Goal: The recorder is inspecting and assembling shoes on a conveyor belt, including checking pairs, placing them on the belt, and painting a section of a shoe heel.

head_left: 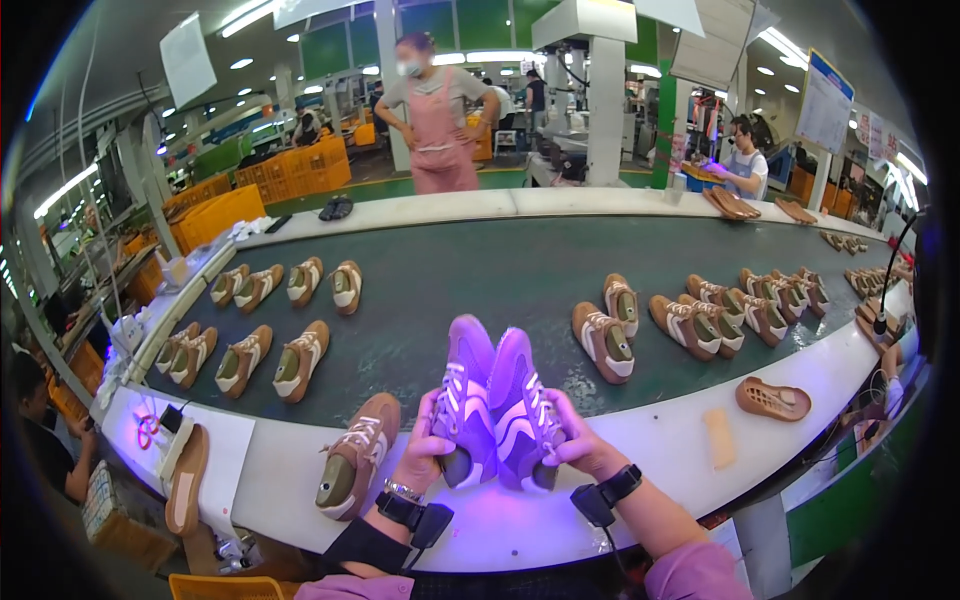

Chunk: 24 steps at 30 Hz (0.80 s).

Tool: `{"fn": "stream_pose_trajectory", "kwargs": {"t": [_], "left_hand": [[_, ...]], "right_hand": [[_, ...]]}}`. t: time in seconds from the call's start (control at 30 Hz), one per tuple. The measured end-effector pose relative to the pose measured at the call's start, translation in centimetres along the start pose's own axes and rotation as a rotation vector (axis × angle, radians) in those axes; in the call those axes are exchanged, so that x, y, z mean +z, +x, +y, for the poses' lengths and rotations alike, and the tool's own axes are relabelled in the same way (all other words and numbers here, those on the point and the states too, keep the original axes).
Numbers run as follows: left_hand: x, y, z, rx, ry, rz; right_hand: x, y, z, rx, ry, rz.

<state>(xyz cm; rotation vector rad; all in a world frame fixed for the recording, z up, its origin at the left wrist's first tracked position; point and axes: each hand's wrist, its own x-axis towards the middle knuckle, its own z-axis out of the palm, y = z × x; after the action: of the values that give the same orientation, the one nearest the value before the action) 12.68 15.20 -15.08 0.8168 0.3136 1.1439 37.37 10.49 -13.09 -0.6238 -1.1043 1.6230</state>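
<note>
Grasping a pair of lace-up sneakers (466, 405), one apiece, the left hand (428, 445) and right hand (585, 442) are curling their fingers around the outer sides, toes pointing up, at the near edge of the conveyor belt (470, 265). This pair seems to be midway through handling: laces are already sitting threaded, but neither shoe is resting on the belt yet. Nearside of the belt, a single sneaker (365, 450) is apparently waiting, and a cupsole (773, 402) is lying loose. Left (301, 362) and right sneaker groups (603, 342) are standing on the belt.
</note>
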Motion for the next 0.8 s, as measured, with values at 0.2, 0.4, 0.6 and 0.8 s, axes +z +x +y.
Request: {"fn": "stream_pose_trajectory", "kwargs": {"t": [0.2, 0.4, 0.6, 0.8], "left_hand": [[0.0, 1.5, -1.3, -0.068, 0.025, 0.048], [0.5, 1.0, -1.0, -0.018, 0.037, 0.037], [0.9, 0.4, -0.4, -0.037, 0.119, -0.005], [1.6, 0.0, -0.4, -0.04, 0.161, -0.013]], "right_hand": [[-1.1, 0.1, 0.6, 0.074, 0.124, 0.038], [-0.9, 0.0, -0.7, -0.002, 0.048, 0.136], [-1.5, -0.9, -1.0, -0.085, 0.007, 0.213], [-0.6, -1.8, -1.6, -0.136, -0.114, 0.2]]}}
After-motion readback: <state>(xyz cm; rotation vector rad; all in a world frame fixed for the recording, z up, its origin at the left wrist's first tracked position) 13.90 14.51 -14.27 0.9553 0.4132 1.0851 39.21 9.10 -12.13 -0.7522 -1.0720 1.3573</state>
